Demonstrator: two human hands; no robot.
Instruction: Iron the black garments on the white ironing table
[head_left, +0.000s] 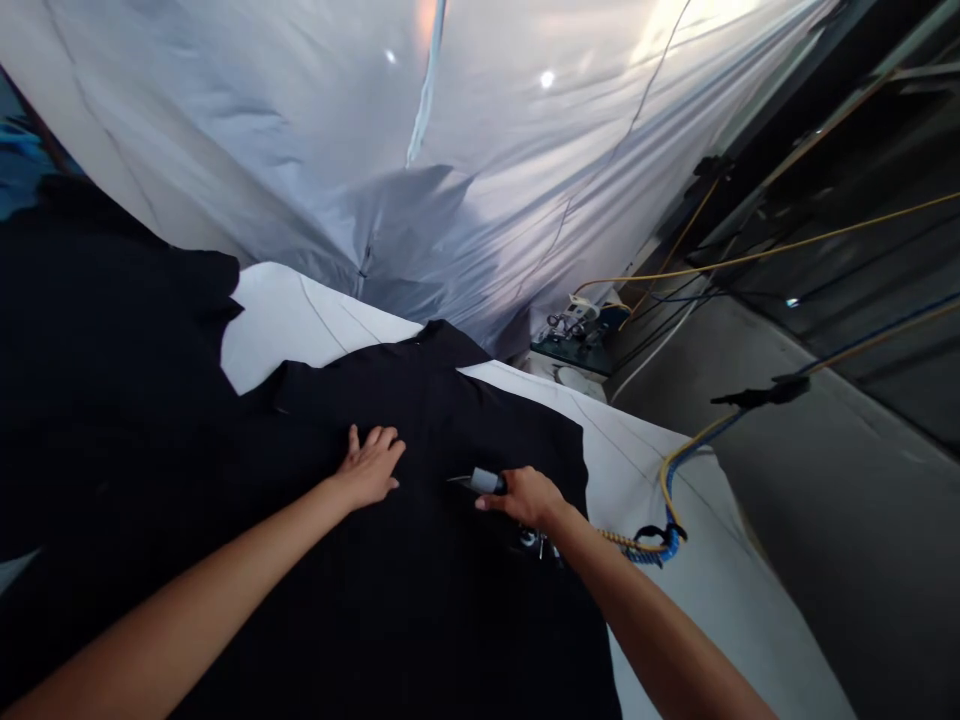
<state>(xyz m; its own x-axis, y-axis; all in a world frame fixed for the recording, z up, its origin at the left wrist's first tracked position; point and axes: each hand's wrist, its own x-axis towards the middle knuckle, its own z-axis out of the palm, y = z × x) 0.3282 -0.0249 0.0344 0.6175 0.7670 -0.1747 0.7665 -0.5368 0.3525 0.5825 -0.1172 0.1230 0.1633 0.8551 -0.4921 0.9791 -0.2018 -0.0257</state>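
A black garment [420,600] is spread over the white-covered table, its collar end pointing away from me. My left hand [369,468] lies on the cloth with its fingers spread, holding nothing. To the right of it, my right hand [529,497] is wrapped round the handle of a steam iron [489,482], which rests on the garment. The iron's grey front part and some metal fittings show. Its dark body is hard to make out against the black cloth. A blue and yellow hose [667,500] runs from the iron, past my right forearm.
More black cloth [97,330] covers the left side of the white table [660,480]. Beyond the far edge hangs a pale grey sheet [315,130]. A machine [577,325] with a green base stands at the back right. Yellow cables [787,257] and the hose cross the right side.
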